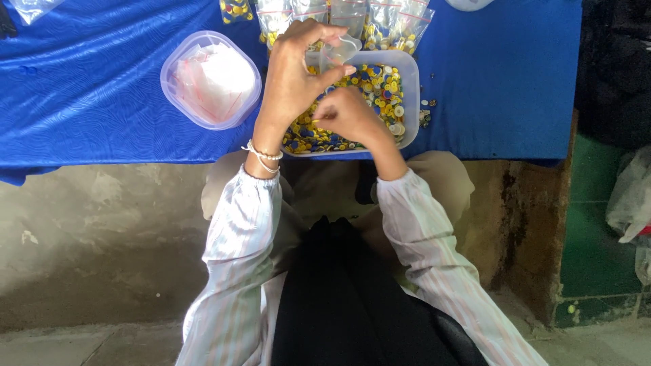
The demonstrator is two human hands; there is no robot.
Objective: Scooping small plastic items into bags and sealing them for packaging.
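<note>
Both hands (319, 85) hold a small clear bag (339, 49) above the button tray (409, 88).

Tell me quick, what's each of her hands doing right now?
Left hand: closed, pinching a small clear plastic bag open above the tub.
Right hand: closed over the tub of yellow and blue buttons; what it holds cannot be told.

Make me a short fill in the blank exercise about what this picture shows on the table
1. The table is covered with a ____ cloth.
2. The left hand holds a small clear ____ over the tub of buttons.
3. The round container of empty bags lies to the ____ of that tub.

Missing words: blue; bag; left
</note>
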